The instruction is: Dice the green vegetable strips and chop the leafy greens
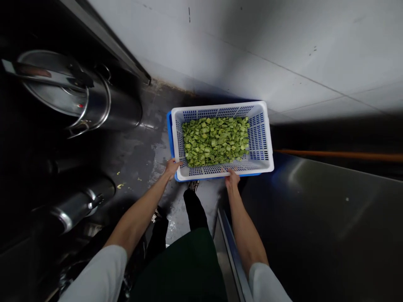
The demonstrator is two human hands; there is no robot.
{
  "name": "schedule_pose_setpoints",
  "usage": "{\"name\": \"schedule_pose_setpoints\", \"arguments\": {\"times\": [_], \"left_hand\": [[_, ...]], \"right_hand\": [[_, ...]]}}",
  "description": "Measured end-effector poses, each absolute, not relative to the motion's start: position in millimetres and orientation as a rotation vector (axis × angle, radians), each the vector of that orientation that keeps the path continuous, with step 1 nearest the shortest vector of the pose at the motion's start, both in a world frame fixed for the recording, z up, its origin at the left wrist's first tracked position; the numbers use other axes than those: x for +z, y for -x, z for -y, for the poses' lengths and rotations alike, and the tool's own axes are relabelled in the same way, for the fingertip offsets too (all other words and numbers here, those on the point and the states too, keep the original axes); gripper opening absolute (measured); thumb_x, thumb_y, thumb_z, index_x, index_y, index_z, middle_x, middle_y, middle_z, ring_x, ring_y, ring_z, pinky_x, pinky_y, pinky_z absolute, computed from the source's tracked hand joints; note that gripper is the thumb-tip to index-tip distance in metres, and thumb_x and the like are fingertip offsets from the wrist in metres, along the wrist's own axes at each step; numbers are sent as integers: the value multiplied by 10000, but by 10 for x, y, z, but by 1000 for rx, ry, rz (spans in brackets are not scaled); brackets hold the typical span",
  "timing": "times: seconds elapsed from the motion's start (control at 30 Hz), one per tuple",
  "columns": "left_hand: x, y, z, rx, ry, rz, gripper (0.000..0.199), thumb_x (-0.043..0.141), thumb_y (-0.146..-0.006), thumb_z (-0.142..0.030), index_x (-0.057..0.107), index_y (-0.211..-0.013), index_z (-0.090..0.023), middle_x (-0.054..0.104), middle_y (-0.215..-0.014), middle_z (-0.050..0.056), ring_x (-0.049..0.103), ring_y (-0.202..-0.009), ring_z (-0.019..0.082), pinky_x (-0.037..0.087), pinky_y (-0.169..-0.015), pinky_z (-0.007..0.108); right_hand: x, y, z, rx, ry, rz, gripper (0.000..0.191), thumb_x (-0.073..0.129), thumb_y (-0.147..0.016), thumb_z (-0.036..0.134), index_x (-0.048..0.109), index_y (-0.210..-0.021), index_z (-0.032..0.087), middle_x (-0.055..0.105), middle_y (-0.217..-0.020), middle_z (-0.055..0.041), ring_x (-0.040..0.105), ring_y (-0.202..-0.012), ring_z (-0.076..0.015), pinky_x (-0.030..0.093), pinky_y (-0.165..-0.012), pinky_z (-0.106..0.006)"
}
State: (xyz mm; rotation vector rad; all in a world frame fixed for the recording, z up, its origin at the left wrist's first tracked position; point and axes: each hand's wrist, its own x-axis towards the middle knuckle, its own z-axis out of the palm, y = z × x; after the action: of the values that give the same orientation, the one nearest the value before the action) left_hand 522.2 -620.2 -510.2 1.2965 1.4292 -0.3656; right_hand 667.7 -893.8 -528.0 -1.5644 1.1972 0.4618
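A white slotted plastic basket (269,138) is in front of me, with chopped green vegetable pieces (217,140) spread over its bottom. Under it shows a blue tub (170,130), whose edge sticks out at the left and along the near side. My left hand (172,167) grips the basket's near left corner, fingers over the rim. Along the near long side, my right hand (232,178) is closed on the rim right of the middle. Which of the two rims each hand bears on underneath is hidden.
Tall metal pots (122,105) stand at the left, one with a lid (47,84). A white tiled wall (252,54) rises behind the basket. At the right is a dark metal surface (315,201). The grey floor (147,147) looks wet, with small yellowish scraps.
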Motion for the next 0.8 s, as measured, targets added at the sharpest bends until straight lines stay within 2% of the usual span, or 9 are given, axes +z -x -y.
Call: {"name": "schedule_pose_setpoints", "arguments": {"times": [0.1, 0.3, 0.47, 0.53, 0.6, 0.7, 0.8], "left_hand": [[-4834, -5197, 6402, -281, -1092, -1427, 459, 794, -724, -318, 679, -1093, -69, 760, -896, 111, 719, -853, 231, 571, -813, 344], [-3783, -4568, 7381, -59, -680, -1498, 483, 872, -568, -318, 701, -965, -105, 760, -920, 112, 721, -821, 244, 580, -771, 347], [-3087, -4048, 8167, 97, -390, -1495, 541, 914, -603, -327, 730, -1080, -153, 761, -1077, 99, 718, -1035, 249, 533, -1000, 401], [-3060, -3994, 8414, 106, -351, -1422, 512, 917, -639, -349, 745, -1089, -177, 756, -1121, 89, 690, -1130, 243, 484, -1083, 400], [-3185, -4035, 8629, 54, -346, -1378, 498, 937, -616, -384, 765, -1034, -175, 758, -1114, 86, 679, -1159, 248, 467, -1108, 393], [-3538, -4208, 8789, -130, -275, -1435, 535, 976, -516, -432, 763, -911, -142, 762, -1051, 121, 696, -1113, 286, 543, -1000, 396], [-3870, -4300, 8579, -13, -132, -1627, 548, 940, -577, -460, 730, -1011, -200, 741, -1141, 115, 700, -1111, 287, 596, -875, 377]], "right_hand": [[-4992, -6753, 9069, 382, 1582, -1192, 384, 714, -539, 150, 611, -908, 173, 673, -823, 27, 659, -819, -168, 582, -608, -253], [-4054, -6844, 9582, 357, 1657, -984, 400, 782, -465, 169, 658, -845, 141, 696, -795, 19, 666, -742, -180, 602, -603, -311], [-3583, -6982, 9680, 556, 1710, -760, 438, 817, -488, 195, 732, -915, 145, 752, -840, -10, 696, -717, -205, 611, -629, -354], [-3641, -7180, 9561, 659, 1785, -626, 386, 800, -506, 206, 752, -883, 138, 762, -826, -22, 705, -730, -213, 605, -663, -351], [-3830, -7438, 9382, 786, 1853, -450, 347, 781, -523, 225, 764, -857, 133, 771, -825, -38, 716, -767, -228, 600, -706, -352], [-4231, -7809, 9076, 972, 1899, -216, 357, 751, -530, 236, 768, -872, 135, 783, -869, -51, 728, -840, -249, 597, -775, -373], [-4587, -8055, 8822, 1076, 1969, -154, 338, 710, -544, 208, 756, -872, 139, 781, -854, -44, 729, -861, -252, 599, -818, -400]]}}
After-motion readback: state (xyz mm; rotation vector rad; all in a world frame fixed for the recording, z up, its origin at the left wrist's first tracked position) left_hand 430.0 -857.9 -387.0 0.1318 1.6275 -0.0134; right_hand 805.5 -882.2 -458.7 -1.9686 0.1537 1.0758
